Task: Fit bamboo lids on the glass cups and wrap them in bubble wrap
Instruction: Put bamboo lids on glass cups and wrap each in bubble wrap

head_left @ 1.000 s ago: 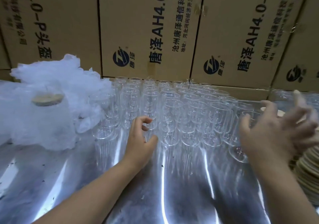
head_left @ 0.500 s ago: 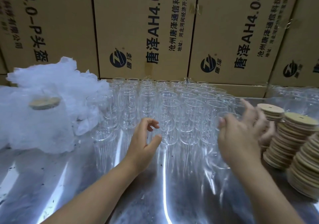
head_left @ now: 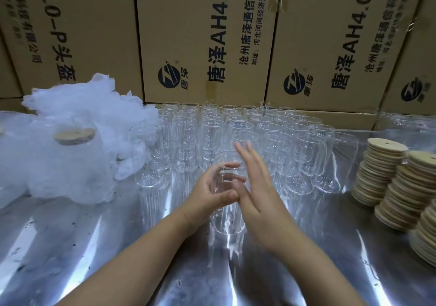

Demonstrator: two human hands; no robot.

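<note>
A clear glass cup (head_left: pixel 226 216) stands at the front of a block of several glass cups (head_left: pixel 259 138) on a shiny metal table (head_left: pixel 118 258). My left hand (head_left: pixel 210 192) curls round this cup, thumb in front and fingers behind. My right hand (head_left: pixel 257 187) lies flat against the cup's right side with straight fingers. Stacks of round bamboo lids (head_left: pixel 389 180) stand at the right. A heap of bubble wrap (head_left: pixel 70 145) lies at the left, with one lidded, wrapped cup (head_left: pixel 73 136) in it.
Printed cardboard boxes (head_left: pixel 200 39) form a wall right behind the cups. More glass cups (head_left: pixel 408 123) stand at the far right by the boxes. The table's front shows bare metal.
My right hand has swung left from the lid stacks to the cup at the front. My left hand has closed round that cup, which now stands nearer to me.
</note>
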